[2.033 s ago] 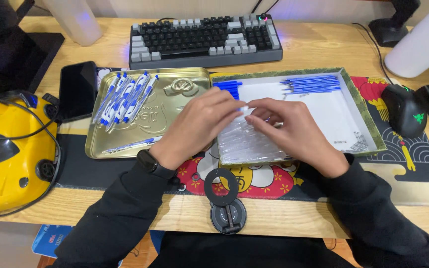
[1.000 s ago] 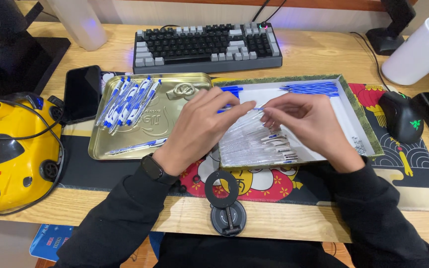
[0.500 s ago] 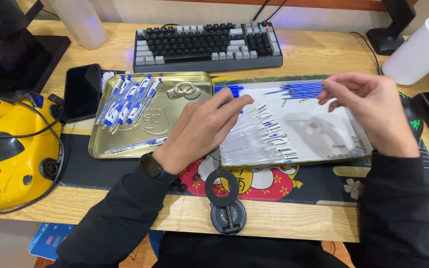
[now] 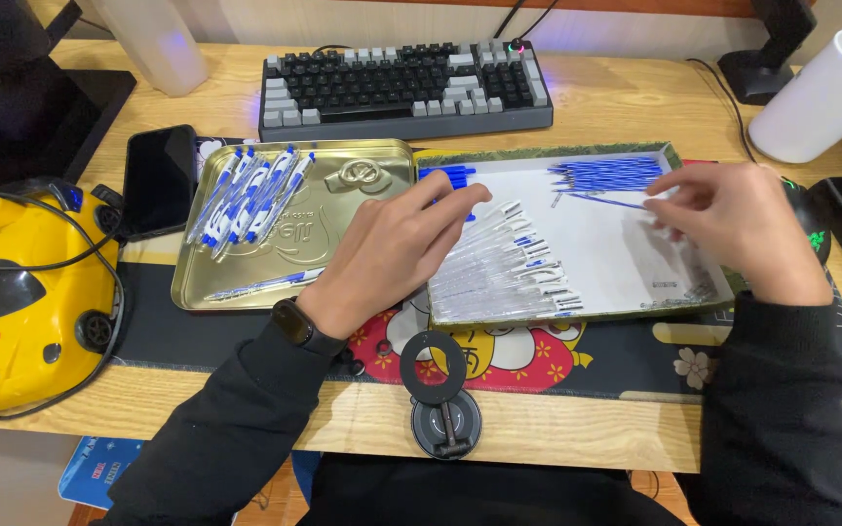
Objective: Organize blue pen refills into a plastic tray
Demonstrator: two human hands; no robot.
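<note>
My left hand point(image 4: 392, 248) rests over the seam between a gold tin lid point(image 4: 343, 229) and a shallow tray point(image 4: 587, 319) lined with white paper. Its fingers are closed around a clear pen barrel, which is mostly hidden. A row of clear pen barrels point(image 4: 509, 278) lies just under its fingertips. My right hand point(image 4: 738, 229) is at the tray's far right, pinching a thin blue refill point(image 4: 608, 201) beside a pile of blue refills point(image 4: 608, 173). Several assembled blue and white pens point(image 4: 246, 195) lie on the gold lid.
A grey and black keyboard point(image 4: 406, 83) sits behind the trays. A black phone point(image 4: 158, 180) and a yellow device point(image 4: 21, 302) are on the left. At right are a white cup point(image 4: 821, 93) and a dark mouse point(image 4: 809, 229). A round black stand point(image 4: 442, 394) lies at the desk's front edge.
My hands were together over the clear barrels. My right hand has moved away to the right, reaching the blue refills. My left hand has stayed in place.
</note>
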